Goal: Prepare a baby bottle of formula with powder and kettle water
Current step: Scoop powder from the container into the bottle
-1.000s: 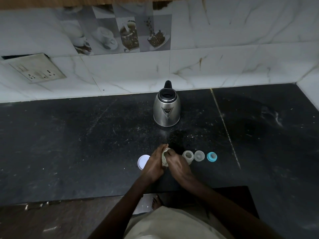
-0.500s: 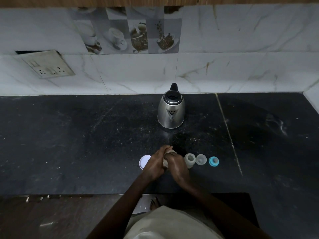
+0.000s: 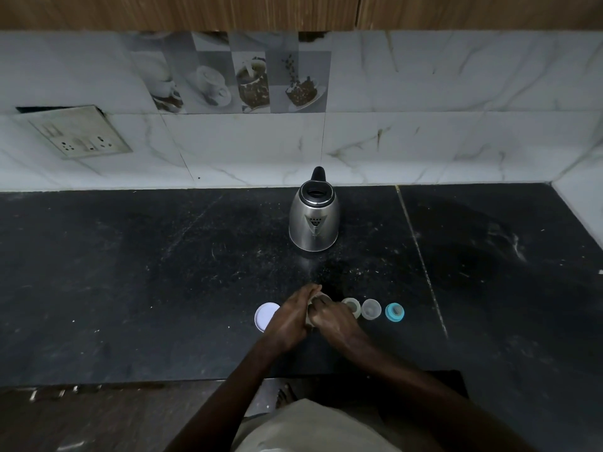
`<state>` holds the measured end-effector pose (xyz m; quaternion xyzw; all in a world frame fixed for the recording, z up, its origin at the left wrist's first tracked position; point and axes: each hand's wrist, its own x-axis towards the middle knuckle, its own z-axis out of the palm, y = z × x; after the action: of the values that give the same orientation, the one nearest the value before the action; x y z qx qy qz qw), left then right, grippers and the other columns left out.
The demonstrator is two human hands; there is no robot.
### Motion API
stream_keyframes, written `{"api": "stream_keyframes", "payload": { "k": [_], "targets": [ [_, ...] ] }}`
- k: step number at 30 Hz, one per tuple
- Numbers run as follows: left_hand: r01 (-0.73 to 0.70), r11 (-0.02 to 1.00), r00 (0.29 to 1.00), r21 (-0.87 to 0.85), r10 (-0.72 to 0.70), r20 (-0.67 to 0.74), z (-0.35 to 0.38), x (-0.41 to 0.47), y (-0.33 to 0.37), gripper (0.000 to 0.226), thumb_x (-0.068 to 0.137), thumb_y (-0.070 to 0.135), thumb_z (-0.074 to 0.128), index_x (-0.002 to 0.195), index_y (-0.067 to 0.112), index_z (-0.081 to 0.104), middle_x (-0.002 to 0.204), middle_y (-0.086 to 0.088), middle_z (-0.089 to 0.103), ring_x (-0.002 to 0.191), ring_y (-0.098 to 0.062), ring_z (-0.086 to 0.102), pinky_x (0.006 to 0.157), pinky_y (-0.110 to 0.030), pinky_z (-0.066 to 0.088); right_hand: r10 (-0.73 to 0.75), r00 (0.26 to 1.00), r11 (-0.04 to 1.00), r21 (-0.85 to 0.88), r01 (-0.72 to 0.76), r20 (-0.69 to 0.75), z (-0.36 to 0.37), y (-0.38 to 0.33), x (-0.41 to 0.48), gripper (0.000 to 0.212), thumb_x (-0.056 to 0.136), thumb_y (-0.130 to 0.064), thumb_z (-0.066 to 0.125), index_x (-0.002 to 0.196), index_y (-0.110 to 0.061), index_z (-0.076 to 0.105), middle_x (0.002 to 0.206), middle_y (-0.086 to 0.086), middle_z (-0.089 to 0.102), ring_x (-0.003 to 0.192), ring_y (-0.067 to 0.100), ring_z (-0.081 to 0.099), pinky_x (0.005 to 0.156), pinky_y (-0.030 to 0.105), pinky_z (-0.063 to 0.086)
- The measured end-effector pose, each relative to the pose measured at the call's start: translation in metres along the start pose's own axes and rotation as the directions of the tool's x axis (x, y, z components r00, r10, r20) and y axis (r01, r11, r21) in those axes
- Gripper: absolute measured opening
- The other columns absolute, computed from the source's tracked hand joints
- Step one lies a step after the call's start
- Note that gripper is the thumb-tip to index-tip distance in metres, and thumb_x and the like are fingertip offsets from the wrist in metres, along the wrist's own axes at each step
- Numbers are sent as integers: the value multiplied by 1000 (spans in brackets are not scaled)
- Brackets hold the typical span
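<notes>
The left hand point(image 3: 287, 318) and right hand point(image 3: 334, 321) clasp the pale container point(image 3: 316, 299) between them (kettle point(image 3: 313, 223) well behind).

Dim, cool-toned kitchen view with wide-angle bending.
The pale wall tiles point(image 3: 424, 125) catch the most light; the black counter point(image 3: 130, 288) is murky, with a faint sheen on the kettle point(image 3: 314, 223). Left hand point(image 3: 287, 321) and right hand point(image 3: 334, 322), gripping a pale container point(image 3: 316, 300), read dark and soft. Straight lines bow towards the edges; bottom corners fall into shadow.
</notes>
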<state>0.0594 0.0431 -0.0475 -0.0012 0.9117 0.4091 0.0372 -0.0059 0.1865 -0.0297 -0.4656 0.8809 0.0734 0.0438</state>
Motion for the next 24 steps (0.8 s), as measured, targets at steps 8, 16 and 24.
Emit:
{"api": "stream_keyframes", "payload": {
  "k": [8,16,24],
  "targets": [
    [27,996,999,-88,-29,-17,-7,-2,-10,94,74,11,78,155,32,37,156,7,51,140,-3,48,116,-18,38,138,970,950,250,-187,201,-28,-10,13,27,95,-11,60,120,-6,68,117,14,69,107,33,68,85,40,54],
    [121,980,991,-161,-129,-44,-10,-1,-19,96,69,12,92,152,16,44,144,20,56,120,20,56,97,-6,43,178,981,950,246,-190,71,-25,-15,-1,45,45,-8,94,86,-9,74,78,6,69,61,22,69,42,26,50],
    [67,994,997,-90,-71,-36,-8,3,-15,102,69,17,90,150,42,32,153,9,55,134,-6,58,108,-18,45,89,959,952,260,-162,270,-30,-13,21,23,97,-4,57,118,-6,66,120,12,69,111,32,68,89,43,55]
  ]
}}
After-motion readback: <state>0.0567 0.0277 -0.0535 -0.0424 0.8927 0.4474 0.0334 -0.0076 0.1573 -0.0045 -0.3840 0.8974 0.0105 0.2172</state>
